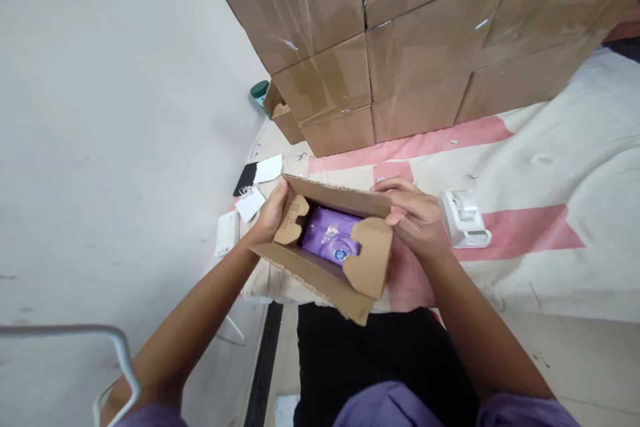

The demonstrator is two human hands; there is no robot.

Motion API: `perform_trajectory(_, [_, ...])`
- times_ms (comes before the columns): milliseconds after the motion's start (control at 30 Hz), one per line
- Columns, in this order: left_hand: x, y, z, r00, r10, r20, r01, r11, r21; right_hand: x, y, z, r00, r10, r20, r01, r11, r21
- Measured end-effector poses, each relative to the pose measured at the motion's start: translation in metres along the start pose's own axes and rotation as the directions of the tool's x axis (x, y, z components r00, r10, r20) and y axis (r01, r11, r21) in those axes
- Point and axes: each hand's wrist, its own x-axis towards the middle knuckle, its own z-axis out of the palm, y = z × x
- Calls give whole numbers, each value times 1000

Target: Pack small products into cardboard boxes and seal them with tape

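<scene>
An open cardboard box [325,280] is tilted at the front edge of the cloth-covered surface, its flaps spread. Inside it lies a purple plastic-wrapped pack [330,235]. My left hand [273,210] grips the box's left end, with the thumb at the upper left corner and the other fingers hidden behind the cardboard. At the right end, my right hand [415,213] has its thumb near the box's upper right corner and its fingers apart, stretched above the cloth; whether it touches the cardboard is hard to tell.
Stacked, plastic-wrapped cartons [415,67] stand at the back. A white tape dispenser [465,219] sits right of my right hand. White cards [250,203], a black flat item [245,179] and a white device [227,233] lie left, beside the wall [125,113].
</scene>
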Motion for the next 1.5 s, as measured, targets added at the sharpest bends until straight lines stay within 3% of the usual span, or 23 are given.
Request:
perform_trajectory(133, [3,-15,11,1000,2,-5,-3,983,-186,3,1,-9,995,4,96,4,997,-78])
perform_trajectory(267, [-1,-25,28,996,85,-29,-90,943,-322,-19,-11,-23,997,40,63,-29,986,-164])
perform_trajectory(367, [-6,-27,43,973,224,-57,-231,943,-241,-50,-34,-37,996,-29,83,49,968,-248])
perform_trajectory(467, [-11,-27,55,956,287,-68,-294,947,-132,-76,-58,-43,970,-79,232,138,958,-250])
perform_trajectory(533, [-12,-28,60,949,305,-83,-315,930,-189,-84,-70,-37,978,1,210,58,960,-274])
perform_trajectory(600, [-13,-28,63,941,318,-114,-338,901,-274,-84,-77,-24,987,158,40,-139,942,-305])
perform_trajectory(667, [-14,-28,62,940,307,-146,-338,889,-309,-78,-80,-9,945,294,-139,-322,908,-269])
perform_trajectory(767, [-23,-23,51,930,329,-162,-352,925,-145,-67,-80,5,911,369,-185,-403,892,-204])
perform_trajectory(867, [-48,-5,35,884,465,-44,-449,871,200,-61,-75,3,904,397,-155,-421,889,-178])
perform_trajectory(933, [-72,10,31,883,459,96,-452,778,436,-59,-72,-2,899,420,-124,-435,890,-138])
perform_trajectory(1067, [-119,32,47,923,274,272,-377,487,788,-53,-67,-9,886,460,-63,-464,877,-122])
perform_trajectory(1133, [-131,34,59,921,246,302,-375,355,856,-51,-64,-9,890,450,-81,-457,878,-146])
perform_trajectory(1200, [-134,33,67,920,246,306,-370,280,886,-51,-62,-8,902,414,-119,-430,884,-183])
perform_trajectory(1367, [-121,32,64,909,229,347,-392,195,899,-64,-62,-6,929,323,-178,-357,908,-218])
perform_trajectory(1500, [-112,32,64,895,228,384,-425,176,888,-78,-91,-5,952,231,-202,-274,937,-219])
